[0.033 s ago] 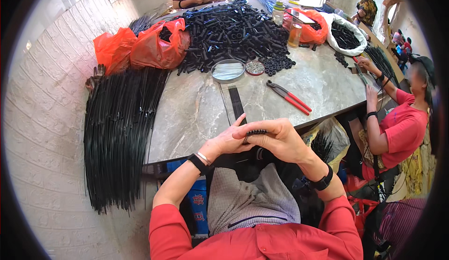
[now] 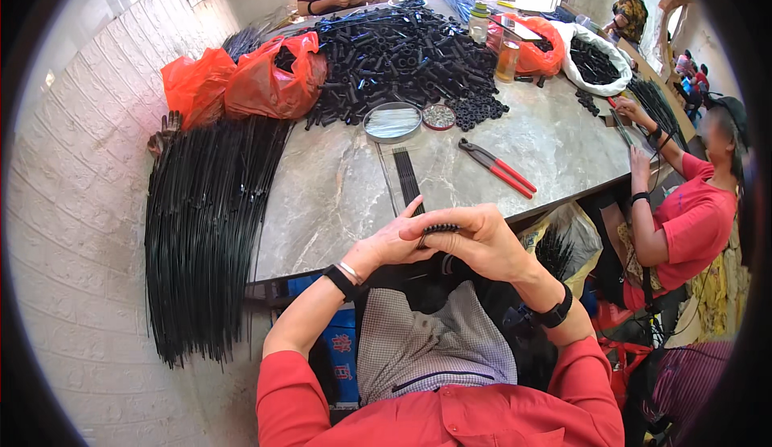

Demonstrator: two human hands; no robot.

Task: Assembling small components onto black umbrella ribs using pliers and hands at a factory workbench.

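We are pinching the near ends of the rods in our right hand, far ends over the bench, not seeing whether our left hand is closed, and guessing they're light, springy, slippery, best held bunched.

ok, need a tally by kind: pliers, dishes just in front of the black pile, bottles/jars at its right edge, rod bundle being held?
Pliers: 1
Dishes: 2 (metal dish, small red tin)
Bottles/jars: 2 (green-capped bottle, amber jar)
Black rod bundle in the right hand: 1
Total: 6
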